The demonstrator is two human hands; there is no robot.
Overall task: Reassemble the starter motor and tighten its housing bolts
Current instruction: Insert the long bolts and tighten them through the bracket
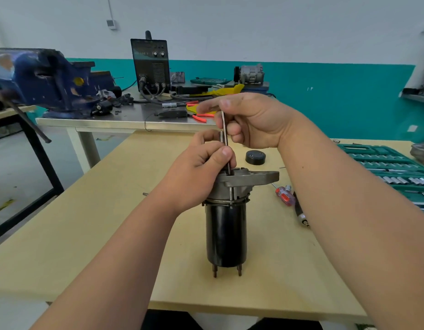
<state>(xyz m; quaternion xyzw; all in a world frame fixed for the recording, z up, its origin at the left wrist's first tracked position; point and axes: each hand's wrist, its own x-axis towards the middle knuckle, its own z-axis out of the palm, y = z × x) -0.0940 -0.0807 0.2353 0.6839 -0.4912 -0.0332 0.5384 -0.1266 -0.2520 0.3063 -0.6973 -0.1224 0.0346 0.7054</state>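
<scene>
Pinching a thin steel rod (225, 136), right hand (251, 120) fingers curled, left hand (201, 167) gripped the grey cast top of the motor (226, 234), smooth black cylinder upright on the tan wooden table (87, 234), round black cap (255, 157) nearby.

We see the starter motor (226, 234) standing upright on the wooden bench (87, 234), its black body below and grey housing (254, 178) on top, with 2 stud ends (215, 271) poking out at its base. Our left hand (201, 170) grips the top of the motor, thumb beside a thin long bolt (224, 129). Our right hand (251, 120) pinches that bolt's upper end; its lower end meets the housing. A black cap (255, 157), a red-handled screwdriver (285, 196) and a green socket set (392, 167) lie to the right.
</scene>
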